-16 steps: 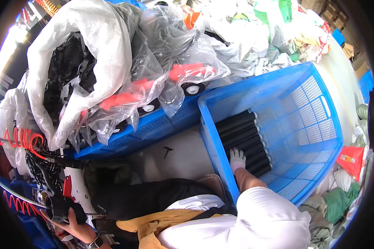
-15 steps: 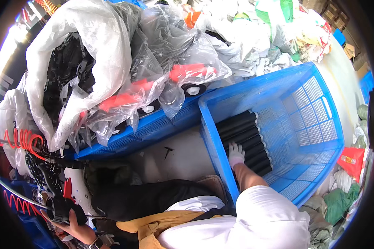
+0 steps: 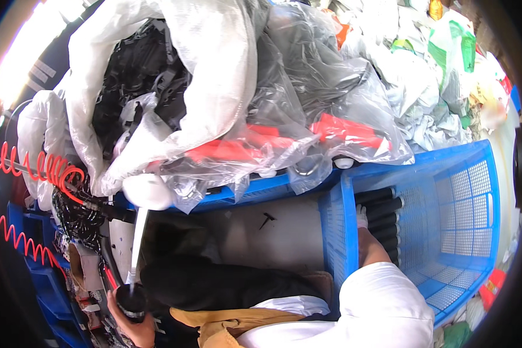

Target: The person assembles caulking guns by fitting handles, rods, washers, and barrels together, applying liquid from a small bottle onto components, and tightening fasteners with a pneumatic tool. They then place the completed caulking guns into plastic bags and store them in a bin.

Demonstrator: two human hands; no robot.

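Black tubes [image 3: 381, 220]: a row lying side by side on the floor of the blue crate [image 3: 458, 232], against its left wall, long axes running left-right across the crate, the row stacked from the far side toward the person.

Right hand [image 3: 362, 217]: white-gloved, reached over the crate's left wall, resting on the left ends of the tubes near the row's middle. Whether it is closed on a tube or merely touching cannot be told; the fingers are too small to read. This is the nearer hand; the tubes lie directly in front of it and to its right.

Left hand [image 3: 134, 325]: at the lower left, well apart from the crate, wrapped around a black cylinder [image 3: 130, 300] held upright.

Also present: clear bags [image 3: 284, 116] holding red and black parts, heaped over a second blue crate [image 3: 255, 191] behind; red coiled hose [image 3: 40, 168] at left; small dark screw [image 3: 267, 219] on the grey floor between the crates.
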